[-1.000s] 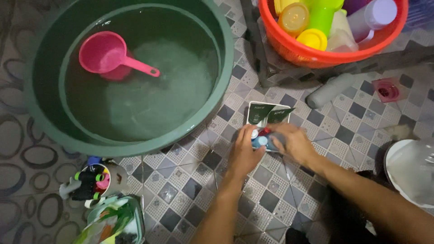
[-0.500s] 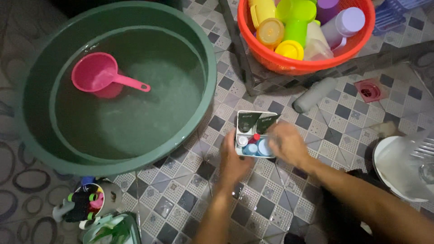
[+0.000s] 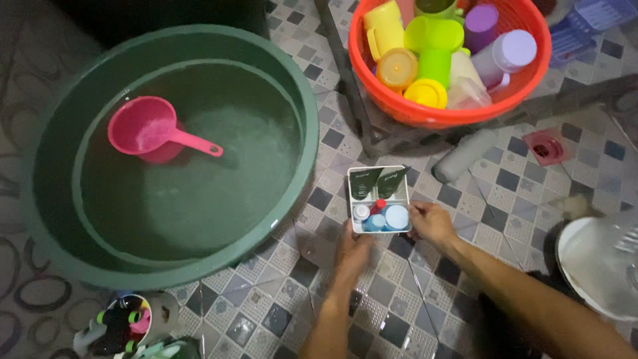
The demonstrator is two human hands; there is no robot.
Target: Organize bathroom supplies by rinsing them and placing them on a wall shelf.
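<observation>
White box (image 3: 379, 199) of small bottles is held on the tiled floor (image 3: 279, 292), beside the green basin (image 3: 302, 166). It is gripped at its near edge by the left hand (image 3: 352, 249) and at its right side by the right hand (image 3: 430, 223). Bottles are seen already packed inside.

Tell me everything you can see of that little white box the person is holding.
The small white box is a square, open-topped container, plastic by its look, sitting level on or just above the tiled floor. Two dark green sachets stand at its far end; small bottles with blue, white and red caps fill the near end. The left hand holds its near edge, the right hand its right side.
</observation>
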